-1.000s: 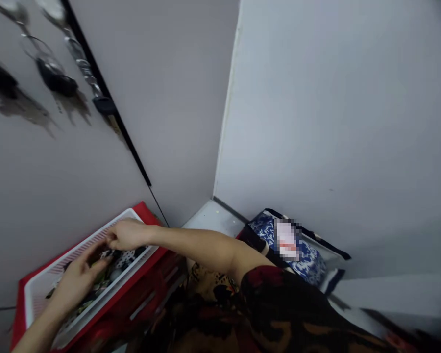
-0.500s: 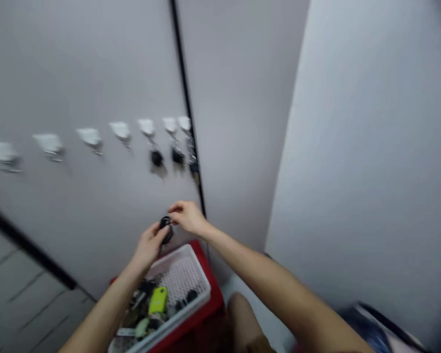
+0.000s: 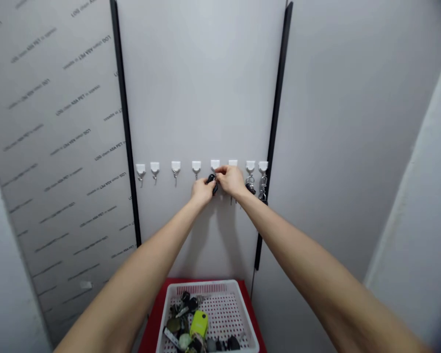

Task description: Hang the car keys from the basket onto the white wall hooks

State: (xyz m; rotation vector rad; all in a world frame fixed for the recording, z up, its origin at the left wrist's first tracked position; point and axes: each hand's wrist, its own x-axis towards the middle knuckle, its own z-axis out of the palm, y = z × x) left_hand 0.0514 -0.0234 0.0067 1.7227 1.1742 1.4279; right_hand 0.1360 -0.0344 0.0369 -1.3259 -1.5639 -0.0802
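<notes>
Black key fob (image 3: 215, 187): between the two hands, just below the fifth hook (image 3: 215, 164) on the pale panel.

Left to right: four hooks with no keys on them. Then the left hand (image 3: 201, 190), fingers and thumb narrowed on the fob. White basket (image 3: 226, 314) of keys well below, on a red stand (image 3: 158, 314). Right hand (image 3: 231, 180) against the fob's upper end, fingertips drawn close; cannot tell whether they grip a ring. Beyond it, keys on the last two hooks (image 3: 257, 165).

Handling, my judgement: left hand best bears the fob's weight, steady, while right fingertips do the fine work; keep knuckles off the neighbouring keys.

Pose: both arms stretched forward and converging, wrists near each other, right hand slightly higher, its back toward the camera.
</notes>
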